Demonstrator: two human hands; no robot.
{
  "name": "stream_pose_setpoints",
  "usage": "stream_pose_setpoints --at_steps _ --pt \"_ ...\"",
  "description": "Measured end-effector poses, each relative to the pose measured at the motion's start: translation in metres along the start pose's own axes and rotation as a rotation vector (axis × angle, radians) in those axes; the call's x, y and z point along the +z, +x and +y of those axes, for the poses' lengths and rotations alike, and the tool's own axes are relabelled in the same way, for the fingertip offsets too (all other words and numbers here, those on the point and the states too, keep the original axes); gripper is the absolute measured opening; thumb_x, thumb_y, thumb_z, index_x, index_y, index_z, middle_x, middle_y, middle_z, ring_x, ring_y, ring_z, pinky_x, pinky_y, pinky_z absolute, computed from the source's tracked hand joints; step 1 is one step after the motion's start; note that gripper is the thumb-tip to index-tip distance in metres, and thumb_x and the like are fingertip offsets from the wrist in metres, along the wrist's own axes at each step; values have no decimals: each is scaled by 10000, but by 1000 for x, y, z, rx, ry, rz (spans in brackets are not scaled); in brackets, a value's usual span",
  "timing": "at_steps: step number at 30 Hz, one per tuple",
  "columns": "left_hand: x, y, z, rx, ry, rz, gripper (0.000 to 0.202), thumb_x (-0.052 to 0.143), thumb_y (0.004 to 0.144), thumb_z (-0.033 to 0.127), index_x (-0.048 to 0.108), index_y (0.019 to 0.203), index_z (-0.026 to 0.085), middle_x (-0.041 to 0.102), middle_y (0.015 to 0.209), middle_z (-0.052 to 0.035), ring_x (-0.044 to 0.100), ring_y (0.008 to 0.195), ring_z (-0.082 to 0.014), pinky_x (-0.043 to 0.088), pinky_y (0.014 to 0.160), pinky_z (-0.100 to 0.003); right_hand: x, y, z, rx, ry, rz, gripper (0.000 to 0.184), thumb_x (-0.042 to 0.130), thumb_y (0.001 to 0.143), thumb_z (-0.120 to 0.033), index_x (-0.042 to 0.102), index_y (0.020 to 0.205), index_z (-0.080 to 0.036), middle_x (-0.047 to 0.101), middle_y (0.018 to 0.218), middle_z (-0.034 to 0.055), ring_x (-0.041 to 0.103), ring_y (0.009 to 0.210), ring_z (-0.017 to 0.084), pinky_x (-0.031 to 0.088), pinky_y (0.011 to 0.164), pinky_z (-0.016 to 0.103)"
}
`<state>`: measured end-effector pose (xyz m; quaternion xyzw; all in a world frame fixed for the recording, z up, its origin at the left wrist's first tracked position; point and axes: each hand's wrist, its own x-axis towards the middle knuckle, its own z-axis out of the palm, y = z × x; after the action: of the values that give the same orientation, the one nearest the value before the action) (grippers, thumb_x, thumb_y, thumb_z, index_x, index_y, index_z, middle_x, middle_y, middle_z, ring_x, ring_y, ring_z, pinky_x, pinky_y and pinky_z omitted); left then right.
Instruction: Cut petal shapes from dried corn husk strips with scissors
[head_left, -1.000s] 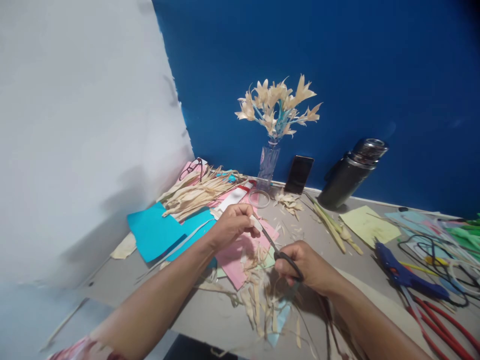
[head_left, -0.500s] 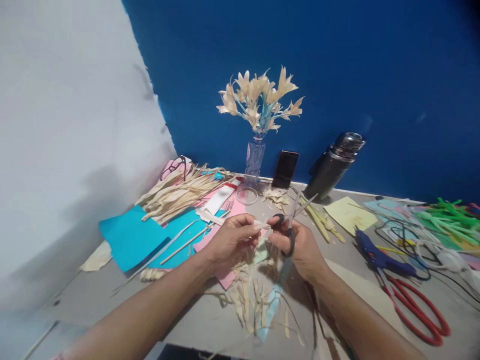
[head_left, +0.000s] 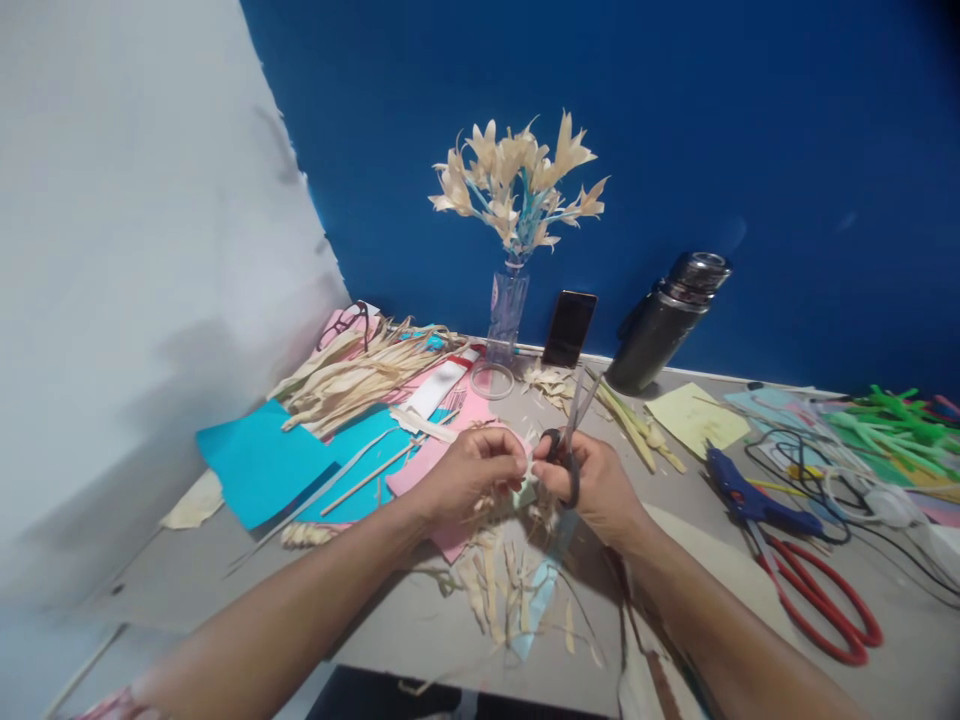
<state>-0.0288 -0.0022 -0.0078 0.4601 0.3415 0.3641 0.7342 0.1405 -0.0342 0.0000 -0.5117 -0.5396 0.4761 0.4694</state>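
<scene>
blk scissors (head_left: 571,432), cream strip (head_left: 528,464), blue wall (head_left: 750,150)

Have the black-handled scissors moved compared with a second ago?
Yes. The black-handled scissors in the right hand have swung: their blades, earlier aimed at the left hand, now point up toward the black phone against the wall.

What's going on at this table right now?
A person's right hand holds black-handled scissors, blades pointing up and away. The left hand pinches a small pale strip right beside them, both hands close together above the table. Cut pale scraps lie beneath the hands, and a blue glue gun lies off to the right.
</scene>
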Motion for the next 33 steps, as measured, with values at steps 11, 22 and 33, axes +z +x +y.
stream_pose_setpoints --at_steps 11,22,33 --pt "-3 2 -5 -31 11 -88 208 806 628 254 632 659 145 562 567 16 512 499 -89 350 495 -211 -5 3 -2 78 98 -56 314 811 586 -291 627 798 -149 555 622 -31 438 533 98 360 498 218" --pt "-2 -1 4 39 -195 -26 284 826 639 275 582 714 148 577 606 10 526 526 -84 394 546 -216 -17 11 3 27 146 -99 300 724 727 -424 616 761 -147 515 647 -11 388 535 96 291 502 227" --pt "-4 1 11 192 -330 120 255 784 686 242 550 740 156 572 641 10 535 603 -93 415 574 -209 14 -6 15 41 -61 -388 513 615 750 -660 552 680 -155 512 606 7 418 567 128 304 504 231"
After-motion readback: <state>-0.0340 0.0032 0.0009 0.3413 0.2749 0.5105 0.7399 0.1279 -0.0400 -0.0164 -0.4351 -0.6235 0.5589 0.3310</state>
